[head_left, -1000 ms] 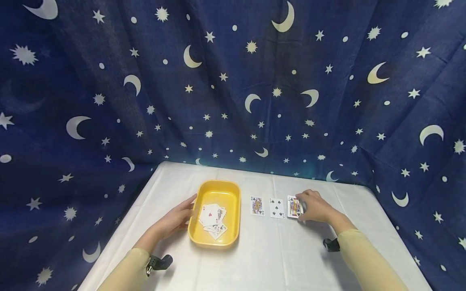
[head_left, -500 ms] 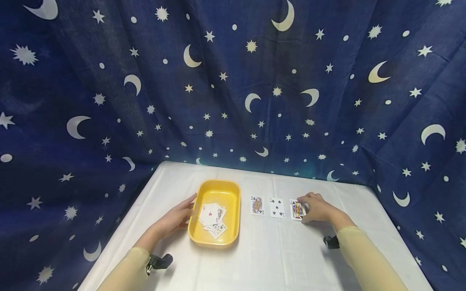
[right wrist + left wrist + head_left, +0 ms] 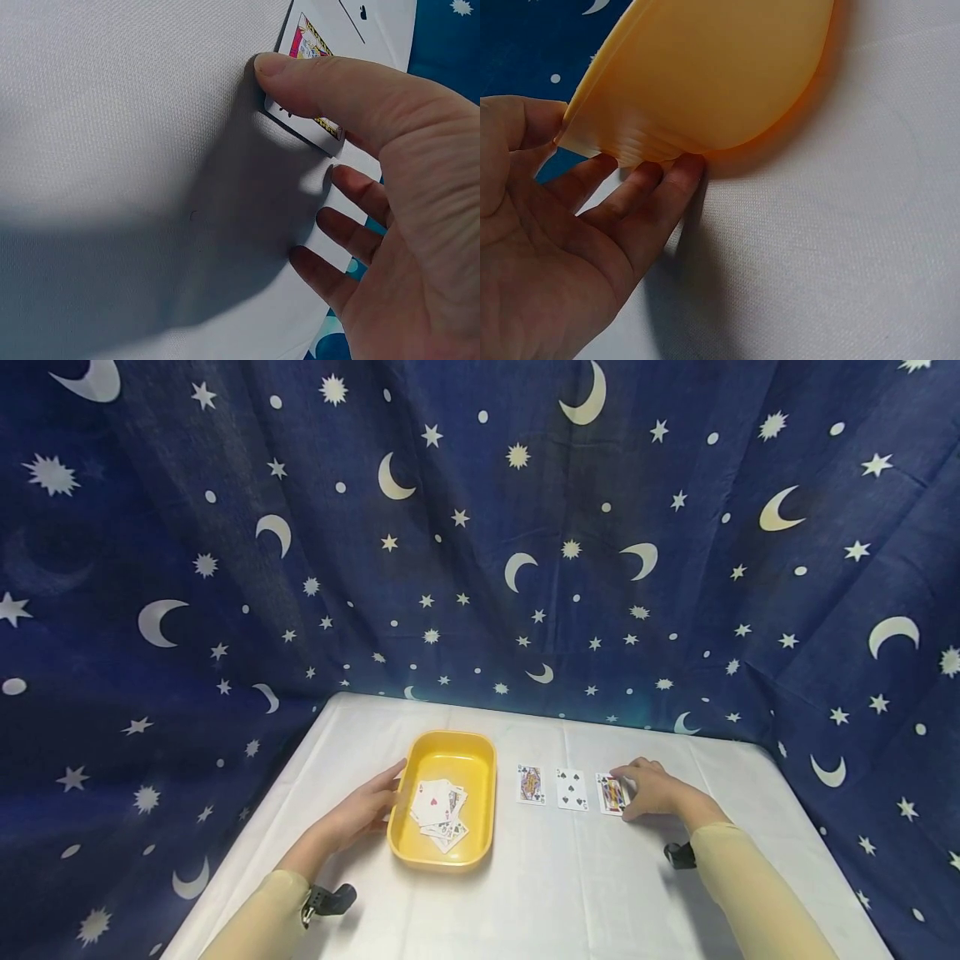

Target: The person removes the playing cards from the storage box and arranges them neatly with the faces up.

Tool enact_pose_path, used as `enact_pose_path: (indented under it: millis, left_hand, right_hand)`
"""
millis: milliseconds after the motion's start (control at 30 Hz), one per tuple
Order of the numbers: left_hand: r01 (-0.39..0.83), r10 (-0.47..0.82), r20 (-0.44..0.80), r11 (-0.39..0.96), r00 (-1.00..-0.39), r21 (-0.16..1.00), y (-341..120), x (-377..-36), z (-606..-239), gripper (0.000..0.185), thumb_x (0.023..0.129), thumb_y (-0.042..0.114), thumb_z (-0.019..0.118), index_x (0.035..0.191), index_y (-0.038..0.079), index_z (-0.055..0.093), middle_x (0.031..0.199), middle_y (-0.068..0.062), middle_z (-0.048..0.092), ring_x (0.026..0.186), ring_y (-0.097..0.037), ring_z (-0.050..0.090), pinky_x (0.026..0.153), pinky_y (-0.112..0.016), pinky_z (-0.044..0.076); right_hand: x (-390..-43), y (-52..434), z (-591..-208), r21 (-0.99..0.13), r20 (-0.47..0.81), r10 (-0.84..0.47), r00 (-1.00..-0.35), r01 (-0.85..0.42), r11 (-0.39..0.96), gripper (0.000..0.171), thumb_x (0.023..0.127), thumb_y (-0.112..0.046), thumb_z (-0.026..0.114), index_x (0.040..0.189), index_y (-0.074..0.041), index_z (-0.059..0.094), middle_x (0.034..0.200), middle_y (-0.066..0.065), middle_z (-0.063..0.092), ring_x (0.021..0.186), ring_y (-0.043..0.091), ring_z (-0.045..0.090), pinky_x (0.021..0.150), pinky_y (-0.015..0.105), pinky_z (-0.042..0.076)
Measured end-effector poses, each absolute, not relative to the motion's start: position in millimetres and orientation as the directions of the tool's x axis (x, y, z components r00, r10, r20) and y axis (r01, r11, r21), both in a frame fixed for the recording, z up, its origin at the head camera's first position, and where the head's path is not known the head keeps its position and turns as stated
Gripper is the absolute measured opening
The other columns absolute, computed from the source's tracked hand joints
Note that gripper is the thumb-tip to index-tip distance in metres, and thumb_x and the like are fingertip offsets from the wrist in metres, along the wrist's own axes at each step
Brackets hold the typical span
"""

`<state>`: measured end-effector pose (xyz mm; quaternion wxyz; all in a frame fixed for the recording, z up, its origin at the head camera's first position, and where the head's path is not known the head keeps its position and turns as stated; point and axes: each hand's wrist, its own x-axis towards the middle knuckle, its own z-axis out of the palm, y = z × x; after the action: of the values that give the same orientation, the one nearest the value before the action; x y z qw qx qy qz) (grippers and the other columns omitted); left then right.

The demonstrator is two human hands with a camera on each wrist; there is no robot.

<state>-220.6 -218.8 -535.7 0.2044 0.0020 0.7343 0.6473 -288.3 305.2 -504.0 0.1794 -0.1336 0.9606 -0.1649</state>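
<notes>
My left hand [image 3: 363, 810] holds the left side of a yellow tray [image 3: 450, 862]. In the left wrist view its thumb meets the rim, with the other fingers against the underside of the wall. A face card [image 3: 611, 794] lies face up at the right end of a row on the table. My right hand [image 3: 658, 791] pinches this playing card by its edges, the thumb at the near side; the hand covers part of its right side. The right wrist view shows the thumb [image 3: 274, 66] across the printed figure, three fingers spread below.
Left of the face card lie a spade number card [image 3: 572, 790] and a queen [image 3: 531, 785], both face up. Inside the tray is a loose pile of cards [image 3: 433, 803], a heart ace on top. A dark blue curtain [image 3: 480, 527] hangs behind the white tablecloth [image 3: 517, 910].
My right hand has shifted the face card slightly right and toward me, widening its gap from the spade card. My left hand and the tray have stayed put.
</notes>
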Motion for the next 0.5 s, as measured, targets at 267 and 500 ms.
enact_pose_path:
  millis: [267, 500]
  left_hand:
    - [-0.257, 0.265, -0.291, 0.156, -0.919, 0.954, -218.5, -220.8, -536.1, 0.069, 0.101, 0.015, 0.052, 0.164, 0.025, 0.025, 0.157, -0.019, 0.042, 0.127, -0.033, 0.057, 0.096, -0.048, 0.054]
    - [-0.256, 0.260, -0.290, 0.157, -0.921, 0.954, -217.6, -220.7, -536.1, 0.070, 0.101, 0.015, 0.053, 0.165, 0.025, 0.024, 0.158, -0.019, 0.041, 0.129, -0.034, 0.056, 0.097, -0.050, 0.053]
  right_hand:
    - [-288.1, 307.1, -506.7, -0.368, -0.291, -0.323, -0.901, -0.206, 0.907, 0.084, 0.068, -0.020, 0.092, 0.143, -0.008, 0.058, 0.134, 0.021, 0.050, 0.122, 0.041, 0.043, 0.105, 0.069, 0.035]
    - [-289.8, 308.6, -509.0, -0.354, -0.299, -0.312, -0.902, -0.199, 0.914, 0.085, 0.069, -0.020, 0.090, 0.146, -0.007, 0.056, 0.137, 0.023, 0.048, 0.124, 0.043, 0.041, 0.106, 0.070, 0.034]
